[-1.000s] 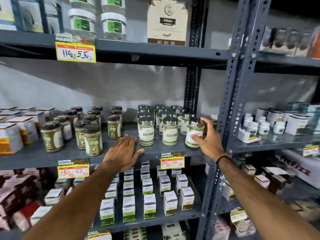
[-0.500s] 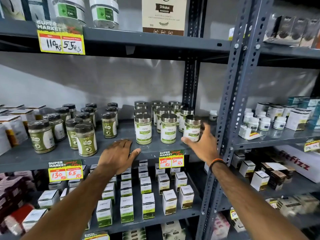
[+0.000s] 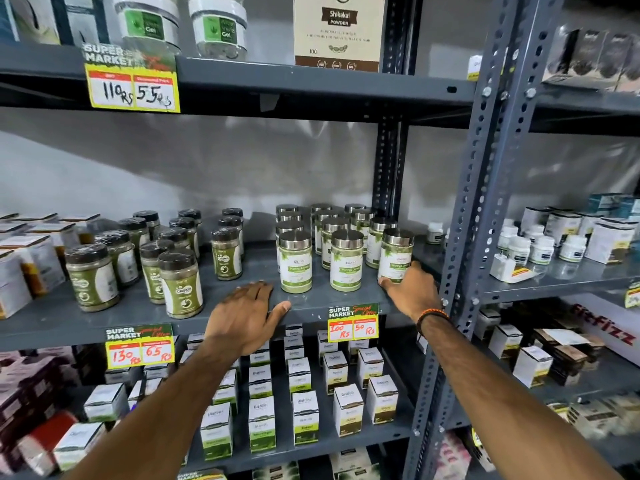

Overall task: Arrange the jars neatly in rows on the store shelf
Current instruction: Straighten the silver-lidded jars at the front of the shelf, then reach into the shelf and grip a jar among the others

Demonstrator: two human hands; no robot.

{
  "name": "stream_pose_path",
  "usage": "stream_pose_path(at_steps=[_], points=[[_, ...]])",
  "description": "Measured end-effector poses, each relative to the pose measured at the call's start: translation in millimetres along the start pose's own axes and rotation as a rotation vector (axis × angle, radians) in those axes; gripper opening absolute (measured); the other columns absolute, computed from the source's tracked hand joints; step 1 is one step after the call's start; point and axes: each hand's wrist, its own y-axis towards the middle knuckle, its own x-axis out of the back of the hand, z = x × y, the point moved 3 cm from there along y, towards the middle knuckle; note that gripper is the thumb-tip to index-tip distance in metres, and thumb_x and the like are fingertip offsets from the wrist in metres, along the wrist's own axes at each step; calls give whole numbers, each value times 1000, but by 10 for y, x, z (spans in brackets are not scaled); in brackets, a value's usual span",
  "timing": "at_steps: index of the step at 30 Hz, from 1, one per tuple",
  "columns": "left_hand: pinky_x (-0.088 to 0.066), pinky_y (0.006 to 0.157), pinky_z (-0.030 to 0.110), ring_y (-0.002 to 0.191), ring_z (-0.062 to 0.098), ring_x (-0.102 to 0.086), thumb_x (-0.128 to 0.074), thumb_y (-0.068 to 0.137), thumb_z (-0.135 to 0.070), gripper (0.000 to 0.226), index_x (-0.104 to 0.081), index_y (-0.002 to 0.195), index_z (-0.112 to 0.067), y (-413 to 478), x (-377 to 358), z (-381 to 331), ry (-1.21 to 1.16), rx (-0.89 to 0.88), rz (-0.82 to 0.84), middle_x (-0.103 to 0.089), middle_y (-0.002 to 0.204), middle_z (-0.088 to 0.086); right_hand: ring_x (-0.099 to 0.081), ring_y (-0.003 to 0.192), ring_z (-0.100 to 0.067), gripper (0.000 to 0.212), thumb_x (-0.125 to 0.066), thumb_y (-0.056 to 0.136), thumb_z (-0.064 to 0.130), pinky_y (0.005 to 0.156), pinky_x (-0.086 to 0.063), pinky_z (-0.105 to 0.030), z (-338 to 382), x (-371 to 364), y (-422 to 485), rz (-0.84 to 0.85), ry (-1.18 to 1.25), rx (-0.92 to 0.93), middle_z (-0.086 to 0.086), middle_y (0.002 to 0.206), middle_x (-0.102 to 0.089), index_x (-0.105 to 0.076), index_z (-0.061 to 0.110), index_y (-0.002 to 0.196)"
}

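Note:
Silver-lidded jars with green and white labels stand in three rows on the grey middle shelf [image 3: 138, 317]. The front row holds one jar [image 3: 295, 261], a second [image 3: 346, 261] and a rightmost jar [image 3: 396, 254] that leans slightly. My right hand [image 3: 412, 292] wraps the base of that rightmost jar, thumb in front and fingers on its right side. My left hand [image 3: 242, 313] lies flat on the shelf's front edge with fingers apart, just left of the front row, holding nothing. Dark-lidded green jars [image 3: 180, 282] stand in looser rows further left.
A perforated steel upright [image 3: 485, 188] rises just right of my right hand. Price tags [image 3: 353, 322] hang on the shelf's edge. White boxes [image 3: 304, 417] fill the shelf below, small white bottles [image 3: 540, 249] the shelf at right, and gel tubs [image 3: 221, 27] the shelf above.
The rightmost jar went from raised and tilted in my right hand to standing on the shelf in the front row. My right hand slid down to its base. My left hand stayed on the edge.

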Motion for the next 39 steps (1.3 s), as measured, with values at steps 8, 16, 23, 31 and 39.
stream_pose_path(at_steps=[8, 16, 23, 31, 39], points=[[-43, 112, 45, 140, 27, -48, -4, 93, -76, 90, -43, 149, -19, -5, 22, -9, -18, 0, -15, -50, 155, 7, -70, 112, -31, 57, -79, 85, 39, 90, -58, -39, 50, 20, -27, 39, -29, 17, -11, 125, -73, -63, 9, 131], [-41, 112, 44, 139, 27, -49, -7, 95, -75, 86, -42, 149, -18, -15, 18, -15, -23, -3, -11, -50, 155, 9, -72, 106, -28, 59, -85, 81, 42, 83, -56, -32, 4, 32, -111, 1, 67, 12, -8, 120, -75, -62, 9, 124], [-33, 118, 50, 150, 29, -33, -20, 97, -74, 83, -25, 158, -17, -164, 263, -108, -104, -84, -14, -33, 166, 10, -63, 123, -29, 75, -82, 88, 32, 103, -48, -38, 203, 297, -582, -164, 226, 153, -10, 139, -65, -46, 9, 149], [-16, 123, 47, 153, 31, -27, -15, 97, -77, 88, -28, 157, -13, -383, 1301, 166, -45, -140, -272, -34, 164, 15, -58, 128, -22, 64, -73, 94, 37, 106, -49, -45, 1393, 395, -1161, -120, 330, 548, -6, 147, -56, -48, 15, 148], [-31, 120, 54, 149, 34, -33, -31, 100, -64, 75, -36, 151, -9, -979, 1774, 1372, -2, 55, -360, -42, 158, 17, -58, 127, -24, 71, -78, 92, 38, 106, -50, -43, 2420, -332, -1714, 161, 376, 702, -7, 148, -56, -46, 22, 153]])
